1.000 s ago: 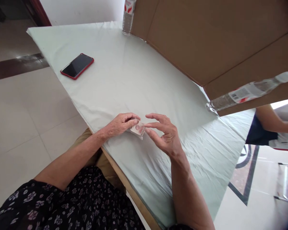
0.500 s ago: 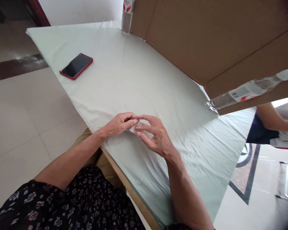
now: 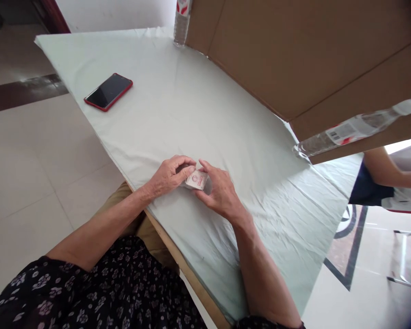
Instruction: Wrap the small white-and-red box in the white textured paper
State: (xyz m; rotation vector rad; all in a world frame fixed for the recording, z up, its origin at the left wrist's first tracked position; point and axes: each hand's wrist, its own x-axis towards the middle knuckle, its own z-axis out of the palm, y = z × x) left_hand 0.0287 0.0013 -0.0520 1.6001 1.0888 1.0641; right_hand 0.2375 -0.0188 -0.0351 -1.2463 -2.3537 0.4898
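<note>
A small stack of white cards with red print [image 3: 196, 179], apparently a deck of playing cards, sits low over the cloth near the table's front edge. My left hand [image 3: 173, 176] is closed on its left side, the thumb pressing on top. Around the right side of the deck curves my right hand [image 3: 221, 189], thumb and fingers apart. Whether its fingertips touch the deck's edges is hard to make out. Some of the left fingers are hidden beneath or behind the cards.
A pale green cloth [image 3: 150, 109] covers the table. On the left lies a phone in a red case [image 3: 108, 91]. A cardboard panel [image 3: 277, 55] stands at the back right, with a plastic bottle [image 3: 356, 130] and another bottle [image 3: 181, 25] at its edges. Another person's arm [image 3: 387, 171] shows at right.
My right fingers have lifted off the top of the deck and spread around its right side, leaving the printed face showing. The left hand keeps its hold.
</note>
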